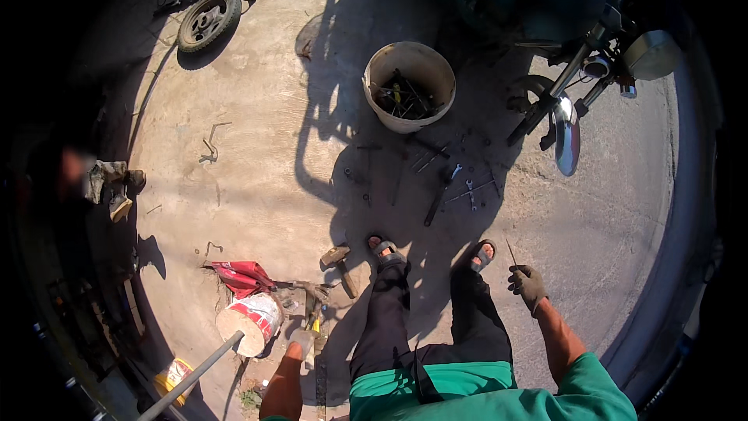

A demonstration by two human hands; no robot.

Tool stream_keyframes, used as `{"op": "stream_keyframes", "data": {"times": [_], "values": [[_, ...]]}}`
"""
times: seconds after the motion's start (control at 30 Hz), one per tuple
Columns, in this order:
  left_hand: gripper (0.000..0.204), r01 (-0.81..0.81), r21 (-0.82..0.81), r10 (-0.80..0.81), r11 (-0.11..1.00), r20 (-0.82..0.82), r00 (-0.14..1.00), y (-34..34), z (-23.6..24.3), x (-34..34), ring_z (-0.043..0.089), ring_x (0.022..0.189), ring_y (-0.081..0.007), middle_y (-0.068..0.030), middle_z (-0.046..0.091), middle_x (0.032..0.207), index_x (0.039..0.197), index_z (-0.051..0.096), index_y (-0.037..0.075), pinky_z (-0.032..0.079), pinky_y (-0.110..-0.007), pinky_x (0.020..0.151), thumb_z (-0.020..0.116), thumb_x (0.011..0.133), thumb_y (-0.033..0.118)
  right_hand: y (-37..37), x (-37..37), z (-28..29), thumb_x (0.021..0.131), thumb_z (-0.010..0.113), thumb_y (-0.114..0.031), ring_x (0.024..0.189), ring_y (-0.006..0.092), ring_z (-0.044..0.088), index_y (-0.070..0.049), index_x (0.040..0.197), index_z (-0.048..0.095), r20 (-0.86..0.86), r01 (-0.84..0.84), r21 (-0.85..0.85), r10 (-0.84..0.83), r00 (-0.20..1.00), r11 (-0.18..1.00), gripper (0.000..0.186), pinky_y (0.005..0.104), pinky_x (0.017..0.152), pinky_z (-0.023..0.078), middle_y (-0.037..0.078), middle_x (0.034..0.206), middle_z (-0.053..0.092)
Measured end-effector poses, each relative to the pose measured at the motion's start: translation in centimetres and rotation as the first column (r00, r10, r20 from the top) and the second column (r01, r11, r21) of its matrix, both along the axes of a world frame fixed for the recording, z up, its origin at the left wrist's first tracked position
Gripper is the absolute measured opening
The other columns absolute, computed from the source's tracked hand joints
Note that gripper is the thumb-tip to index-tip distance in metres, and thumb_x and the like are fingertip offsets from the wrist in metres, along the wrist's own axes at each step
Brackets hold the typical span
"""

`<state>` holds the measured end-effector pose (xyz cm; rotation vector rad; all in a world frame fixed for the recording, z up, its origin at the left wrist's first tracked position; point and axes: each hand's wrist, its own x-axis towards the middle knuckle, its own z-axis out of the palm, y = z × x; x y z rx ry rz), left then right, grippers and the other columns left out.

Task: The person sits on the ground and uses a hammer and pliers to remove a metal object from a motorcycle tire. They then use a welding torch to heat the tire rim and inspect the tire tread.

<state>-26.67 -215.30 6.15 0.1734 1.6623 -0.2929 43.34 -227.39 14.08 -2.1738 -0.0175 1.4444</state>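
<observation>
My right hand [528, 287], in a dark work glove, is out to the right of my legs. Its fingers are closed round a thin pointed metal rod [511, 252] that sticks up from the fist; whether it has a handle is hidden. My left hand [304, 340], in a paler glove, is low on the left. It is beside a yellow-handled tool [316, 323], and its fingers are too unclear to read. A hammer [340, 269] with a wooden handle lies by my left foot. Ahead of my feet, wrenches [471, 194] and a black-handled tool [441, 196] are spread in the shade.
A white bucket [374, 113] with tools inside stands ahead. Motorcycle front parts [567, 136] are at upper right, a wheel [209, 22] at upper left. On the left are a red-and-white bucket [261, 320] with a metal pole [191, 378], a red cloth [241, 277] and a yellow bucket [173, 378].
</observation>
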Motion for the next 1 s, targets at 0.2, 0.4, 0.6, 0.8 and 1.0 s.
{"op": "stream_keyframes", "data": {"times": [0.2, 0.4, 0.6, 0.8, 1.0], "values": [[0.023, 0.092, -0.100, -0.110, 0.991, -0.186, 0.976, 1.2, 4.0, 1.3, 0.072, 0.066, -0.0300, -0.0195, 0.075, 0.087, 0.107, 0.067, -0.002, 0.061, -0.045, 0.059, 0.061, 0.095, 0.016, -2.2, -2.3, -2.2, 0.098, 0.065, -0.019, 0.065, 0.0191, 0.066, -0.007, 0.101, 0.068, -0.034, 0.097, -0.167, -0.104, 0.994, 0.981, 0.013, 0.0326, 0.056, 0.052, 0.006, 0.078, 0.069], [0.024, 0.002, -0.178, -0.033, 0.984, -0.173, 0.984, 1.6, 7.2, 2.0, 0.073, 0.070, -0.0290, -0.0169, 0.075, 0.087, 0.104, 0.070, -0.001, 0.059, -0.043, 0.061, 0.065, 0.093, 0.020, 1.1, -2.3, -4.0, 0.095, 0.067, -0.019, 0.073, 0.0236, 0.071, -0.006, 0.111, 0.068, -0.280, -0.110, -0.296, 0.023, 0.960, 0.949, 0.020, 0.0366, 0.060, 0.056, 0.010, 0.084, 0.071], [0.013, 0.373, 0.038, -0.375, 0.927, 0.049, 0.926, 1.6, 8.1, 2.8, 0.068, 0.063, -0.0277, -0.0103, 0.068, 0.077, 0.089, 0.069, 0.004, 0.053, -0.041, 0.054, 0.068, 0.088, 0.017, 18.3, -1.4, -4.9, 0.097, 0.065, -0.018, 0.077, 0.0229, 0.072, -0.002, 0.111, 0.069, -0.281, -0.126, -0.150, 0.080, 0.956, 0.981, 0.021, 0.0335, 0.063, 0.057, 0.011, 0.090, 0.072], [0.020, -0.238, -0.251, 0.207, 0.938, -0.144, 0.968, 6.3, 9.0, 6.7, 0.072, 0.072, -0.0327, -0.0205, 0.069, 0.086, 0.090, 0.069, 0.000, 0.056, -0.043, 0.056, 0.066, 0.091, 0.020, 38.0, -0.8, -2.4, 0.097, 0.069, -0.017, 0.071, 0.0209, 0.070, -0.004, 0.114, 0.066, -0.291, -0.056, -0.073, 0.033, 0.956, 0.996, 0.021, 0.0328, 0.063, 0.058, 0.007, 0.084, 0.069], [0.029, -0.168, -0.187, 0.152, 0.968, -0.099, 0.983, 13.4, 6.7, 7.8, 0.073, 0.074, -0.0309, -0.0204, 0.070, 0.090, 0.097, 0.070, 0.000, 0.057, -0.042, 0.059, 0.065, 0.092, 0.029, 48.6, -1.7, -2.8, 0.097, 0.067, -0.026, 0.071, 0.0218, 0.070, -0.004, 0.108, 0.067, -0.251, -0.325, -0.154, 0.281, 0.926, 0.933, 0.025, 0.0324, 0.062, 0.056, 0.010, 0.090, 0.072]]}}
